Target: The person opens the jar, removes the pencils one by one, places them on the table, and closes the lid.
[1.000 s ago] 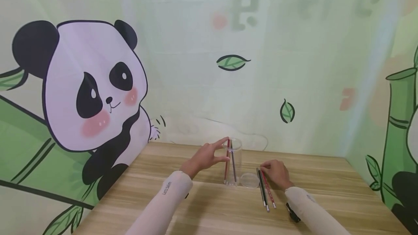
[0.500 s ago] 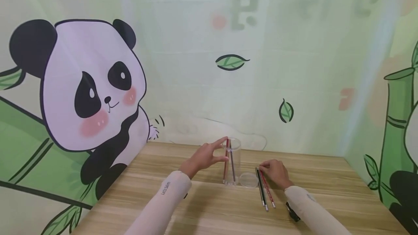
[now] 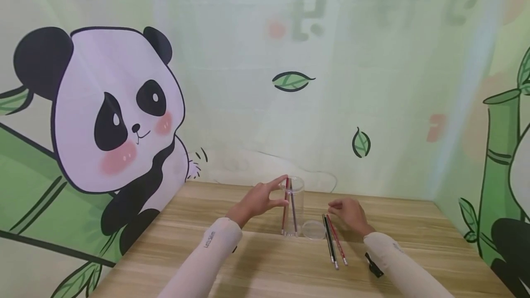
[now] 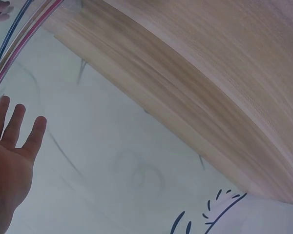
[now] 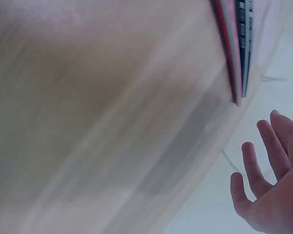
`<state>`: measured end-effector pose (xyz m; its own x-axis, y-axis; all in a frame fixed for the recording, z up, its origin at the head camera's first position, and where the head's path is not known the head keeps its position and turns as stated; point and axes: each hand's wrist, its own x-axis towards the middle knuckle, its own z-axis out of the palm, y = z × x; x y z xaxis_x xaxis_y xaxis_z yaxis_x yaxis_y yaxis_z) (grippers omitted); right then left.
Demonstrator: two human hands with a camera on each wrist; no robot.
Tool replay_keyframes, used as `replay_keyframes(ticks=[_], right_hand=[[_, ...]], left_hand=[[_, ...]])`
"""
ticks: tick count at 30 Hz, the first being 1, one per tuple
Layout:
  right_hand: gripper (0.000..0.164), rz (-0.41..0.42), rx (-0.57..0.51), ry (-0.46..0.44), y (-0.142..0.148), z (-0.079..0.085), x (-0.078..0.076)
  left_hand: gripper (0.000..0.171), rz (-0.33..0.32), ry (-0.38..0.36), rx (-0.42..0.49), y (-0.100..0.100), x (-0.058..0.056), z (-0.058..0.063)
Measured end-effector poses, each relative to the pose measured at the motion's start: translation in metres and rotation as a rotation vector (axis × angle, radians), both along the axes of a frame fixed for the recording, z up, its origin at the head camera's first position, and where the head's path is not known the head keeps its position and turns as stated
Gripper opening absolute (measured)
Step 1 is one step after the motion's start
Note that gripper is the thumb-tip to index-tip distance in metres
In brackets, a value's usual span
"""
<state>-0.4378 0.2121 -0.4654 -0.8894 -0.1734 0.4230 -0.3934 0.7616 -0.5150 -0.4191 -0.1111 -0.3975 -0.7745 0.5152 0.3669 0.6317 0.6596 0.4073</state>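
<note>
A clear jar (image 3: 300, 206) stands upright, apparently with two pencils (image 3: 293, 210) inside. Just to its right, a round lid (image 3: 313, 230) lies flat beside two black pencils (image 3: 329, 240) and a red pencil (image 3: 337, 239).

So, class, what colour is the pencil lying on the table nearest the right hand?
That pencil is mostly red; it shows best in the head view.

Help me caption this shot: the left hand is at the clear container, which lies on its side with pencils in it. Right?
Not quite: the clear container stands upright, not on its side, as the head view shows. The left hand is at it, and pencils are in it.
</note>
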Motion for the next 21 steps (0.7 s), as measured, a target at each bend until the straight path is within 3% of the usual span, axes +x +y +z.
replay_keyframes(ticks=[13, 21], right_hand=[[0.023, 0.047, 0.041, 0.051, -0.007, 0.049, -0.004], [0.023, 0.051, 0.041, 0.044, -0.016, 0.079, 0.002]], left_hand=[[0.082, 0.003, -0.012, 0.007, -0.001, 0.002, 0.000], [0.083, 0.001, -0.011, 0.002, 0.000, 0.000, 0.000]])
